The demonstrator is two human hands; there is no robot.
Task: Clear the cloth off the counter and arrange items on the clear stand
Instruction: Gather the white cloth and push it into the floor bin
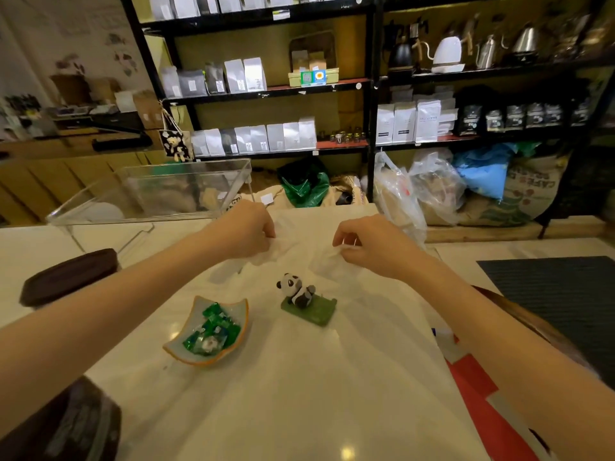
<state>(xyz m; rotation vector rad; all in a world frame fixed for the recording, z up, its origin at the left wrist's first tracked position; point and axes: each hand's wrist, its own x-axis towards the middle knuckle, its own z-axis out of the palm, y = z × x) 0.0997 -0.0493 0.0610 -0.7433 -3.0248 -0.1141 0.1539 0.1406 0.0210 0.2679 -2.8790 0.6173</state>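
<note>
I have both my left hand (pixel 248 229) and right hand (pixel 372 246) in a pinching grip on the thin white cloth (pixel 299 361) beyond the panda figurine (pixel 298 291) on the tabletop (pixel 36 247), and judge it limp and light, best gathered by its edges.

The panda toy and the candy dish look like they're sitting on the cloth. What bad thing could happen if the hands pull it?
Both hands, left hand and right hand, pinch the far end of the white cloth.
1. The panda figurine appears to stand on it and could topple.
2. The candy dish seems to rest at its edge; a tug might spill the green candies.
</note>
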